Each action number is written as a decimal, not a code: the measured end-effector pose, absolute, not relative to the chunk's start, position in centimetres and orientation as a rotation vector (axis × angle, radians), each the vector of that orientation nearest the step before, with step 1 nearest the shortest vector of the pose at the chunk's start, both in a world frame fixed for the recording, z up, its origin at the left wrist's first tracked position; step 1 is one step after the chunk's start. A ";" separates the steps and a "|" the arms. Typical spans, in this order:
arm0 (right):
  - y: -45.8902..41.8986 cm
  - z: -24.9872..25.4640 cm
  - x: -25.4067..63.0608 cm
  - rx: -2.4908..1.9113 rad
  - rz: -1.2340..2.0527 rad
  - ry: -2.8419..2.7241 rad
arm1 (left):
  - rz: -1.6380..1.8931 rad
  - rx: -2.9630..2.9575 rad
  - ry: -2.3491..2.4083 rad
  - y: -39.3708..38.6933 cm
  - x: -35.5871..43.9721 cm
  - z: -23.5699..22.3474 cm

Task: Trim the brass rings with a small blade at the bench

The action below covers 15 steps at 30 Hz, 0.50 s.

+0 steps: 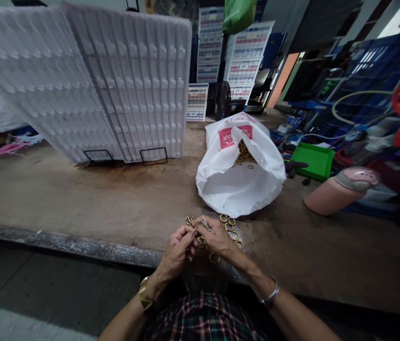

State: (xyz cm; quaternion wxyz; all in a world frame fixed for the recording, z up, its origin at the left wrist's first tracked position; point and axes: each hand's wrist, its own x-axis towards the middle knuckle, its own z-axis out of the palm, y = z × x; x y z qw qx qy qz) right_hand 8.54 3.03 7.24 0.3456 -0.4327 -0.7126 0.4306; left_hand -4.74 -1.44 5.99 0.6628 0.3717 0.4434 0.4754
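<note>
Close together at the table's front edge, my two hands work with fingertips nearly touching. My left hand is closed in a pinch on what looks like a brass-coloured ring, mostly hidden by the fingers. A small metal tool pokes out of my closed right hand; its full shape is covered. Several loose brass-coloured rings lie on the table around and under the hands. Just beyond them a white sack lies with its mouth towards me, holding many more rings.
Two tall ribbed plastic trays stand upright in black wire holders at the left of the wooden table. To the right are a pink bottle and a green tray. White crates are stacked behind.
</note>
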 end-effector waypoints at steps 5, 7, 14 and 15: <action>3.2 7.1 8.5 -1.098 1.187 -1.803 | 1.100 0.813 0.936 -1.6 -4.8 6.0; 3.3 7.0 8.5 -1.129 1.183 -1.796 | 1.107 0.816 0.932 -1.7 -4.8 6.0; 2.7 6.2 9.1 -1.293 0.752 -2.140 | 1.124 0.835 0.980 -1.7 -4.9 6.1; 2.5 6.2 9.2 -1.284 0.732 -2.193 | 1.125 0.843 0.987 -1.7 -4.9 6.1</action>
